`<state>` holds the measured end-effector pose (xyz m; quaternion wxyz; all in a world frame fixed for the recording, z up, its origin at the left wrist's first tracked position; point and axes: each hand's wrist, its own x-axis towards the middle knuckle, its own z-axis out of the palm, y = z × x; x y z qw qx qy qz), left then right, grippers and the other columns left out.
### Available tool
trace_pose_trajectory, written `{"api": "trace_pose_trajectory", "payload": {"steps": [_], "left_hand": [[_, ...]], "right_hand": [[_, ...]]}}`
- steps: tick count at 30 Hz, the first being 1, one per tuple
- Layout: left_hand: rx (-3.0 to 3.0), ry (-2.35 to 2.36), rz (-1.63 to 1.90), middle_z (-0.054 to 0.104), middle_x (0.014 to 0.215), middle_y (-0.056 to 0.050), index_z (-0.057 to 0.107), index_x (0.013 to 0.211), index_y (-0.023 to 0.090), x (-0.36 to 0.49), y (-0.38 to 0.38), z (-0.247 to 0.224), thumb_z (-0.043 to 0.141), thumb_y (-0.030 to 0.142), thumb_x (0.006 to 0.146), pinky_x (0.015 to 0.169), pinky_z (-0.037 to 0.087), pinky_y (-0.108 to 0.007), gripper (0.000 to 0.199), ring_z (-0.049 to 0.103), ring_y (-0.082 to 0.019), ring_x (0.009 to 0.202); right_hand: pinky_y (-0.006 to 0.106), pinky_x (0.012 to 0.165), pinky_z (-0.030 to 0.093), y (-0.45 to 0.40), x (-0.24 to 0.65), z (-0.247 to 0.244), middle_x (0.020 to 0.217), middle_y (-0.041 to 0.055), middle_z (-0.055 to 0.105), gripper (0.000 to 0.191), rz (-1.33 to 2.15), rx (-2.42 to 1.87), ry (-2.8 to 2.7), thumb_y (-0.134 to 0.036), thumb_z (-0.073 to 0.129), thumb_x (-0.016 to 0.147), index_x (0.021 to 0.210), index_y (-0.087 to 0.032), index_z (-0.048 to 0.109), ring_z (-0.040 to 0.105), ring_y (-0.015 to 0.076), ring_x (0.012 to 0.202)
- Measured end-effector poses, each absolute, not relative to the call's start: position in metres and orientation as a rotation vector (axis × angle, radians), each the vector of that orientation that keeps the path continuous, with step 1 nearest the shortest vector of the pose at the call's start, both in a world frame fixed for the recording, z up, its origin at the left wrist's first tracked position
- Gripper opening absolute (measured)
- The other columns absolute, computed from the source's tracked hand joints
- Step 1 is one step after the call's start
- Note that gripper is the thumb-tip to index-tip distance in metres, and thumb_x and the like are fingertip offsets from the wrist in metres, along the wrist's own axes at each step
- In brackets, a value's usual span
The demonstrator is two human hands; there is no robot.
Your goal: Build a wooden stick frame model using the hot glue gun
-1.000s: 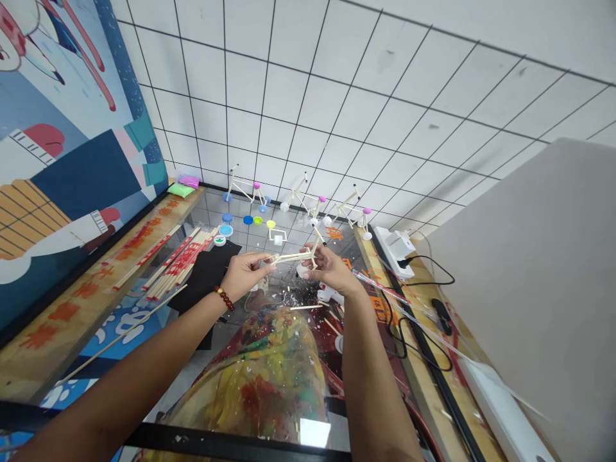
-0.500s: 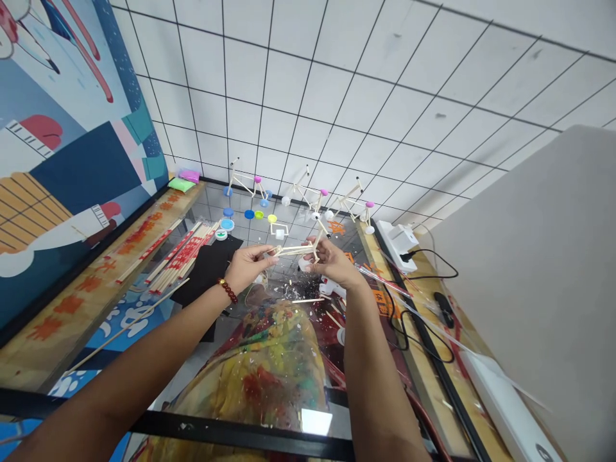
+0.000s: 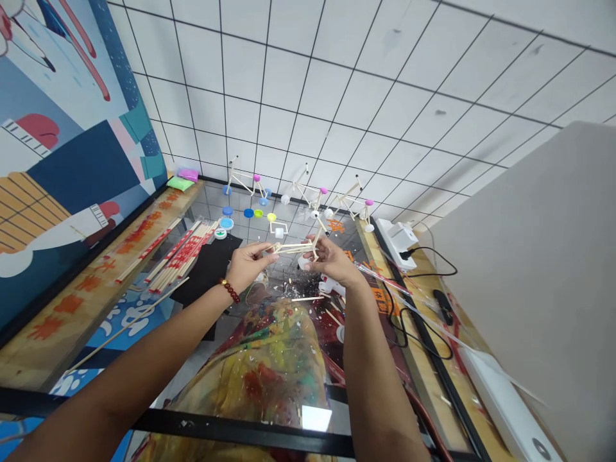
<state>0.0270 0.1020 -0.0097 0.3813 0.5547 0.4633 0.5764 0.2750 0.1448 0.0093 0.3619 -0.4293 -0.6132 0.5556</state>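
Observation:
A small frame of pale wooden sticks (image 3: 294, 248) is held between both hands above the glass table. My left hand (image 3: 248, 264), with a beaded bracelet at the wrist, pinches its left end between thumb and fingers. Around the right end, near an upright stick with a dark tip, my right hand (image 3: 331, 259) is closed. A white round piece (image 3: 303, 262) shows beside the right fingers. Just beyond the hands lies a small stick piece with a white block (image 3: 279, 233).
Three stick models (image 3: 302, 187) with pink parts and round wheels stand at the back. Coloured caps (image 3: 249, 213) lie before them. Bundled sticks (image 3: 185, 253) and black sheets (image 3: 206, 269) are at left; a white glue gun (image 3: 332, 287), cables and power strips (image 3: 395, 244) are at right.
The view has shifted very slightly. Both hands hold the stick frame in nearly the same place, with its right end tilted a little differently.

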Motion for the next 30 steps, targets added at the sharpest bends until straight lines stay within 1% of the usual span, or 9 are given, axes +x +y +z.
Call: {"api": "trace_pose_trajectory", "payload": {"steps": [4,8,13,19,30], "left_hand": [[1.419,1.214,1.437,0.062,0.073,-0.001,0.082,0.093,0.015,0.0269,0.1005,-0.0067,0.080,0.038,0.069,0.051,0.038,-0.023,0.033,0.039,-0.007,0.056],[1.423,1.219,1.445,0.060,0.071,0.000,0.082,0.091,0.015,0.0271,0.1009,-0.0069,0.080,0.038,0.068,0.053,0.037,-0.023,0.033,0.039,-0.007,0.056],[1.426,1.213,1.443,0.062,0.075,-0.002,0.081,0.092,0.015,0.0270,0.1016,-0.0077,0.080,0.038,0.068,0.053,0.037,-0.024,0.033,0.039,-0.008,0.056],[1.432,1.207,1.450,0.062,0.074,-0.002,0.081,0.090,0.015,0.0271,0.1014,-0.0070,0.080,0.037,0.068,0.052,0.037,-0.023,0.031,0.039,-0.007,0.056],[1.450,1.229,1.439,0.063,0.075,-0.002,0.081,0.089,0.016,0.0266,0.1014,-0.0070,0.080,0.037,0.069,0.053,0.038,-0.024,0.030,0.040,-0.008,0.055]], "right_hand": [[0.032,0.080,0.058,0.1444,0.2751,0.0101,0.129,0.0067,0.059,0.078,1.425,-1.119,-1.596,-0.018,0.086,0.054,0.126,-0.027,0.057,0.063,0.0184,0.098],[0.033,0.082,0.058,0.1446,0.2755,0.0094,0.124,0.0056,0.059,0.079,1.423,-1.122,-1.592,-0.019,0.087,0.054,0.126,-0.027,0.056,0.063,0.0182,0.098],[0.032,0.080,0.058,0.1452,0.2755,0.0087,0.121,0.0043,0.059,0.080,1.427,-1.118,-1.582,-0.018,0.086,0.053,0.126,-0.028,0.056,0.062,0.0178,0.097],[0.032,0.081,0.058,0.1450,0.2757,0.0087,0.122,0.0044,0.060,0.079,1.421,-1.111,-1.595,-0.018,0.086,0.054,0.126,-0.027,0.056,0.063,0.0170,0.096],[0.033,0.081,0.058,0.1441,0.2753,0.0111,0.116,0.0041,0.061,0.079,1.416,-1.114,-1.607,-0.018,0.085,0.054,0.127,-0.027,0.055,0.063,0.0175,0.096]]}}
